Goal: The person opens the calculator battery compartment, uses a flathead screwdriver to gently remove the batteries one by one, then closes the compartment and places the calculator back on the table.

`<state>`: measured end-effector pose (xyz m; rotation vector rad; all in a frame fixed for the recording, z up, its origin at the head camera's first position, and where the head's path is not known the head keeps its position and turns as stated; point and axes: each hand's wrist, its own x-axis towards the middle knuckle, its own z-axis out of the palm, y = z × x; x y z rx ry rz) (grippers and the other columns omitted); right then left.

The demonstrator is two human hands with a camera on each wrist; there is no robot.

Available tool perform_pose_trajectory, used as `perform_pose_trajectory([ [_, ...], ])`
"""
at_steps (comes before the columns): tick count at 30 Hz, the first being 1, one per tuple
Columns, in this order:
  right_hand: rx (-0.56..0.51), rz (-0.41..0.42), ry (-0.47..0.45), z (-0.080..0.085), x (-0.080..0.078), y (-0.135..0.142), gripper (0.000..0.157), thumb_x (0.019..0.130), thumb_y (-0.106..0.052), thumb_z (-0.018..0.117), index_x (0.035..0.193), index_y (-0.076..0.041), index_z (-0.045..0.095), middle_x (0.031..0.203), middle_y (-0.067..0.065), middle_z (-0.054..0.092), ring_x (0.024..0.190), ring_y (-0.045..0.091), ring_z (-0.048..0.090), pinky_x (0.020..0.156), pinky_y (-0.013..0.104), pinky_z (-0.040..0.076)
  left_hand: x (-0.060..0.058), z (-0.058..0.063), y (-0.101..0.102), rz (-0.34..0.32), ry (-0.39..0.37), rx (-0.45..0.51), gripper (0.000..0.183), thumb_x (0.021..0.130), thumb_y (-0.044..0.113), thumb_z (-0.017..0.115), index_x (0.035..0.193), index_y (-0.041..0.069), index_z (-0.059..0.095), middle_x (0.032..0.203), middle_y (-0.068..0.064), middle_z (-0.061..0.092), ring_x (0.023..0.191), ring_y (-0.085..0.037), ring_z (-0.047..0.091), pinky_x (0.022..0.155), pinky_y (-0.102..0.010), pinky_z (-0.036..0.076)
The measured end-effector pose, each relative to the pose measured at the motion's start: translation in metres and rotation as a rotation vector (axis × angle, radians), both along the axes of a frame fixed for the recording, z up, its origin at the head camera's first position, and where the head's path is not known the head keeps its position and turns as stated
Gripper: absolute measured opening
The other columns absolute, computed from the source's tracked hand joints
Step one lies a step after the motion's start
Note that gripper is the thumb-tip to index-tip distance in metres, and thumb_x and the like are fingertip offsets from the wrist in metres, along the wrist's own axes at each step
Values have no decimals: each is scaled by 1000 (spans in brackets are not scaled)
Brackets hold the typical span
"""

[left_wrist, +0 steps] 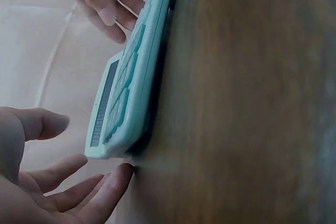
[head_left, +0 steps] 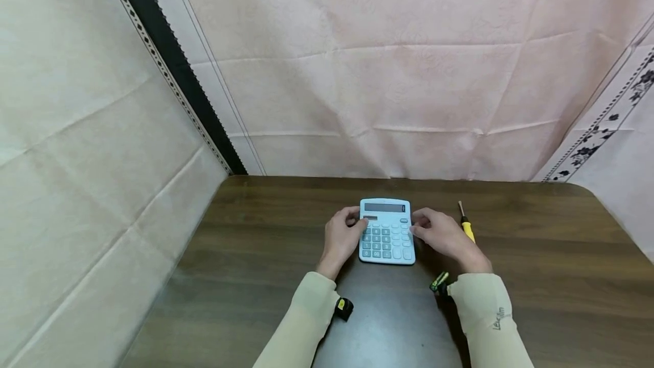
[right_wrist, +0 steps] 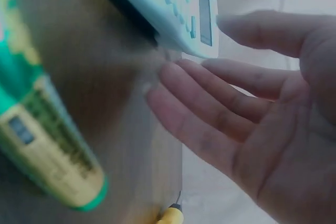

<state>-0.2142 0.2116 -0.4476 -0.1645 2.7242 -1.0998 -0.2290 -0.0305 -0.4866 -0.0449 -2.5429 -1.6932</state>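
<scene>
A light blue calculator (head_left: pixel 386 230) lies face up on the wooden table, its display at the far end showing a single digit. At its left edge is my left hand (head_left: pixel 341 237), the thumb over the side near the display. In the left wrist view that thumb (left_wrist: pixel 50 123) stands apart from the case, and the relaxed fingers (left_wrist: pixel 107 195) are at its corner. My right hand (head_left: pixel 443 234) is beside the right edge. The right wrist view shows its loosely bent fingers (right_wrist: pixel 210 121) close to the corner; whether they touch is unclear.
A yellow-handled screwdriver (head_left: pixel 467 228) lies right of the right hand, tip pointing away. Green-and-gold cylinders that look like batteries (head_left: pixel 439 281) lie near the right wrist. Cloth curtains (head_left: pixel 409 101) hang behind the table's (head_left: pixel 286 203) far edge.
</scene>
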Motion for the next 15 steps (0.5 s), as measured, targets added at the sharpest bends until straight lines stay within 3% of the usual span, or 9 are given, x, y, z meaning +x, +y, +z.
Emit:
perform_pose_trajectory([
  [6,6,-73,114,-9,10,1,55,108,-16,64,153,8,46,146,32,55,129,48,57,104,62,51,9,-3,6,-33,71,-31,48,106,40,66,142,9,68,145,-10,63,134,-28,58,110,-52,47],
  [9,-6,-112,172,-12,11,-4,66,107,-17,65,161,6,34,157,32,42,142,50,45,111,66,41,12,0,3,-82,84,-116,58,106,49,62,149,11,62,162,-10,48,150,-32,41,119,-58,36],
  [12,-13,-128,233,-14,10,-9,78,106,-20,67,167,3,23,166,32,28,151,52,29,116,70,32,10,3,-2,-120,126,-220,62,108,52,56,155,12,57,169,-9,38,157,-34,30,122,-62,28],
  [15,11,-127,270,-16,11,-14,81,106,-24,67,168,1,21,169,31,23,154,52,20,117,72,27,10,5,-4,-165,165,-327,58,111,49,48,158,15,54,172,-9,31,160,-35,21,123,-67,22],
])
